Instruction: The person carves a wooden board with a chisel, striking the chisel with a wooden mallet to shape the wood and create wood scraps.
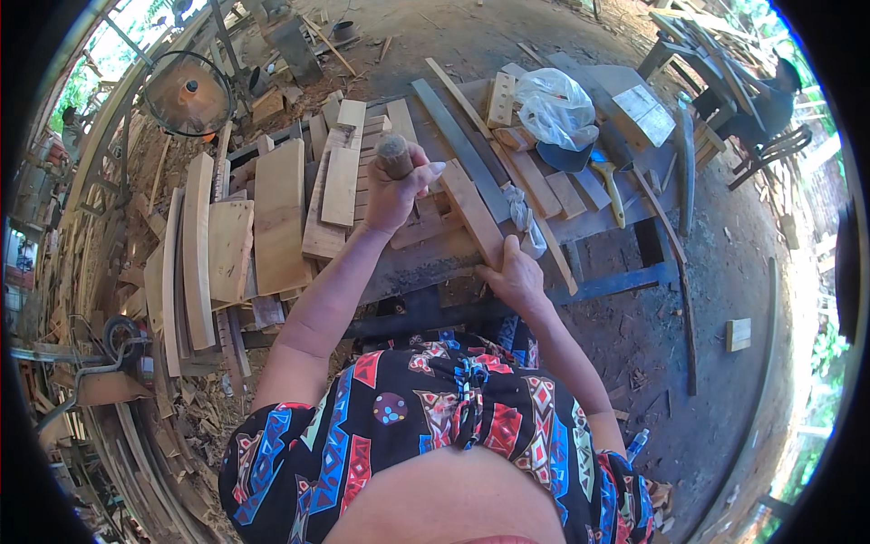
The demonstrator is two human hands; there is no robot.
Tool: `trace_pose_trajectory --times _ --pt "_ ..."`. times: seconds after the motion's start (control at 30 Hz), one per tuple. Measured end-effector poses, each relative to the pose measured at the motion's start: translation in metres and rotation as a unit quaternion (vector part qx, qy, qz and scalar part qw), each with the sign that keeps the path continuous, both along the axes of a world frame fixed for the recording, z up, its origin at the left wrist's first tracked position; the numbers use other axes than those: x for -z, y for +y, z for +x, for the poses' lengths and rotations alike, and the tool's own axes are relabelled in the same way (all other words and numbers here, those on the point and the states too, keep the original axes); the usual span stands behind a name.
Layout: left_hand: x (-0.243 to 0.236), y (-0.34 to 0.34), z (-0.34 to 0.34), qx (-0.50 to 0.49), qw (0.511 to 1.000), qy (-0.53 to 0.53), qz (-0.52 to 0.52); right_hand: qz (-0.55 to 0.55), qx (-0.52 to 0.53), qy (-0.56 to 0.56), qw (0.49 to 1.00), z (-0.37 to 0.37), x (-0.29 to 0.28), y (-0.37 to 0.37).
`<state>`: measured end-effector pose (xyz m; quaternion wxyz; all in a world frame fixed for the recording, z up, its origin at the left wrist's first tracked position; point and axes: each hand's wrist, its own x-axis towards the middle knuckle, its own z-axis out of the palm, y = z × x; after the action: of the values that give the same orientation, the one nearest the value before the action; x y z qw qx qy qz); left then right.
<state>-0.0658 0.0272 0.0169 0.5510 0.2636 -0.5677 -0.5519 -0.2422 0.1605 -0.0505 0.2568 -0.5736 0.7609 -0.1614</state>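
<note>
My left hand (396, 198) is closed round a thick, round wooden handle (392, 156), raised above the bench with its blunt grey-brown end up. What lies at its lower end is hidden by the hand. My right hand (518, 279) grips the near end of a wooden board (473, 210), thumb on top. That board slants away to the left, its far end close beside my left hand. Left of the left hand lie short pale wood blocks (341, 186) and a slotted wooden piece (364, 172).
Planks (281, 218) crowd the bench's left side. At right are a long grey bar (462, 150), a clear plastic bag (553, 107), a paintbrush (613, 189) and a pale box (643, 116). A wood block (738, 335) lies on the ground. Another person (778, 95) is at far right.
</note>
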Motion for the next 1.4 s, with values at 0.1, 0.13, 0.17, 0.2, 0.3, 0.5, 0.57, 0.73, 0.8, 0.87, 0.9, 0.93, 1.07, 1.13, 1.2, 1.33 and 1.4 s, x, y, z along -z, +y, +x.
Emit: trace_pose_trajectory --times 0.1,0.13,0.17,0.2,0.3,0.5,0.57,0.73,0.8,0.87,0.9,0.93,1.07,1.13,1.2,1.33,1.4 --pt "-0.002 0.007 0.001 -0.001 0.999 -0.037 -0.005 0.006 0.002 -0.003 1.0 0.001 0.0 0.002" --pt "-0.002 0.008 0.0 0.003 0.999 -0.051 -0.012 0.003 0.001 -0.001 1.0 0.001 0.001 0.002" --pt "-0.003 0.009 0.001 0.002 0.999 -0.049 -0.015 0.001 0.003 0.0 1.0 0.001 0.004 0.003" --pt "-0.004 0.01 0.001 -0.016 0.998 -0.048 -0.025 0.0 0.004 0.0 1.0 0.001 0.004 0.004" --pt "-0.003 0.012 0.001 -0.043 0.999 -0.021 -0.026 0.01 0.001 -0.003 1.0 0.001 0.002 0.002" --pt "-0.002 0.007 0.008 -0.053 0.997 -0.031 -0.049 -0.001 0.0 0.006 1.0 0.0 0.001 -0.001" --pt "0.001 0.004 0.008 -0.049 0.997 -0.036 -0.051 0.001 0.002 0.006 1.0 -0.001 0.003 -0.002" --pt "-0.004 0.008 0.0 -0.048 0.998 -0.007 -0.029 0.0 0.003 0.008 1.0 -0.001 0.003 -0.002" --pt "-0.004 0.009 0.002 -0.048 0.999 -0.008 -0.023 0.005 0.001 0.008 1.0 0.001 0.0 -0.001" --pt "-0.004 0.009 0.003 -0.044 0.999 -0.009 -0.018 0.001 0.002 0.007 1.0 0.0 0.001 0.0" --pt "-0.006 0.011 0.003 -0.048 0.998 -0.016 -0.023 -0.001 0.003 0.004 1.0 -0.001 0.002 0.001" --pt "-0.007 0.012 0.003 -0.051 0.998 -0.023 -0.028 -0.005 0.006 0.007 1.0 -0.001 0.003 0.002" --pt "-0.002 0.011 0.006 -0.055 0.998 -0.033 -0.022 -0.008 0.008 0.003 1.0 0.0 0.007 0.002" --pt "-0.003 0.01 0.006 -0.051 0.998 -0.041 -0.021 -0.013 0.008 -0.013 1.0 0.0 0.003 0.001" --pt "-0.002 0.012 0.002 -0.047 0.997 -0.049 -0.021 -0.03 0.003 -0.018 0.999 -0.005 0.006 0.002" --pt "0.003 0.01 -0.018 -0.052 0.99 -0.106 -0.07 -0.1 -0.027 -0.103 0.989 -0.038 -0.011 0.001" --pt "0.009 0.013 -0.023 -0.049 0.995 -0.079 -0.035 -0.156 -0.016 -0.145 0.977 -0.043 -0.058 0.0"
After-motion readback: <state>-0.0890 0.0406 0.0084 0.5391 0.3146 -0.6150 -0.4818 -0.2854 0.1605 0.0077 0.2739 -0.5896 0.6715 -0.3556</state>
